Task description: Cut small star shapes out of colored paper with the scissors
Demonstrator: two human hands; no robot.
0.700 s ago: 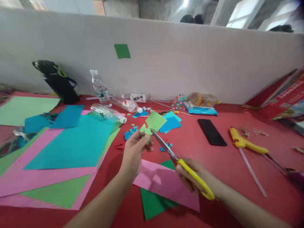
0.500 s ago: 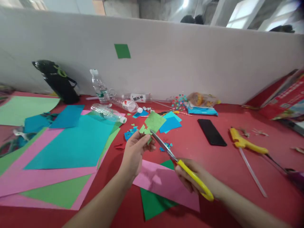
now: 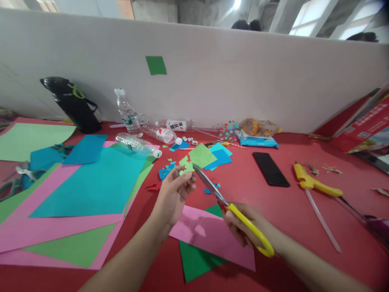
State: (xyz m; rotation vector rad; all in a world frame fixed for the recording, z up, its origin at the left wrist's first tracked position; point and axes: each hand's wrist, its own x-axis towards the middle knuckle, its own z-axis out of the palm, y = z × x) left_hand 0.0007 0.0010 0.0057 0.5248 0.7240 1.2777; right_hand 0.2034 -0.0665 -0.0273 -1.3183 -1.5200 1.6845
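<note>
My left hand [image 3: 178, 188] pinches a light green piece of paper [image 3: 201, 155] by its lower left part, where it is cut into jagged shapes. In my right hand [image 3: 243, 225] is a pair of scissors [image 3: 249, 227] with yellow handles. Its blades point up and left, their tips at the cut edge of the green paper. Just beyond lie blue paper squares [image 3: 221, 157], and small blue paper stars [image 3: 209, 190] are scattered below the blades. A pink paper strip [image 3: 212, 237] lies under my hands, over a dark green sheet [image 3: 197, 263].
Large coloured sheets [image 3: 91, 182] cover the left side. Plastic bottles [image 3: 136, 145] and a black flask [image 3: 71, 105] stand or lie near the white partition [image 3: 212, 73]. At right are a phone [image 3: 270, 169] and a yellow glue gun [image 3: 319, 184] with its cord.
The light green paper has shifted slightly right and turned in my left hand. The scissors stay almost in place, their tips still at the paper.
</note>
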